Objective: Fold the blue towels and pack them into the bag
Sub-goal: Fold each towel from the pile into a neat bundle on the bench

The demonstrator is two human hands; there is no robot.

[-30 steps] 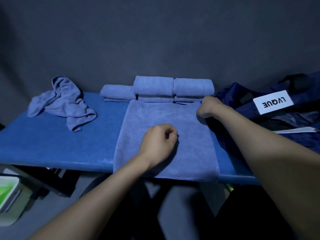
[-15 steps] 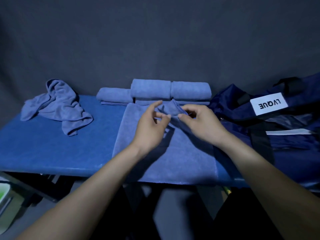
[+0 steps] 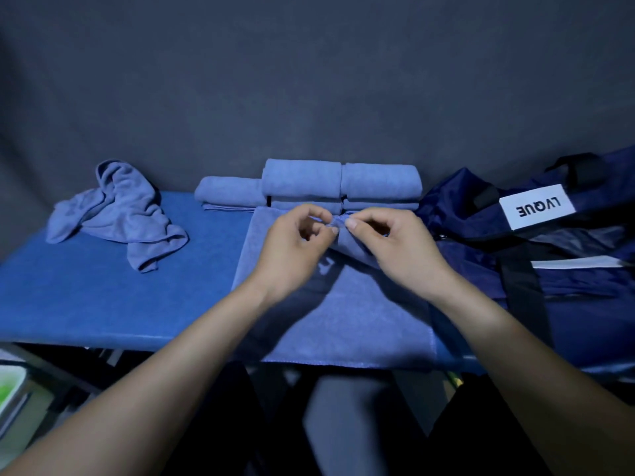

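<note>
A blue towel (image 3: pixel 354 324) lies spread on the blue table (image 3: pixel 103 304), its near edge hanging over the front. Its far right corner is lifted toward the middle. My left hand (image 3: pixel 292 252) and my right hand (image 3: pixel 395 249) both pinch that raised corner, fingertips almost meeting. Behind them sits a stack of folded blue towels (image 3: pixel 340 182), with one more folded towel (image 3: pixel 230 194) to its left. A crumpled blue towel (image 3: pixel 117 211) lies at the far left. The navy bag (image 3: pixel 536 255) with a white LVQUE label rests at the right.
A dark grey backdrop (image 3: pixel 309 80) rises right behind the table. Below the front left edge are a white and green bin (image 3: pixel 10 389) and dark table legs. Bare table surface stretches between the crumpled towel and the spread towel.
My right hand has pulled the towel's far right corner in from the bag side to the middle. My left hand rose off the towel's centre and now pinches the same corner.
</note>
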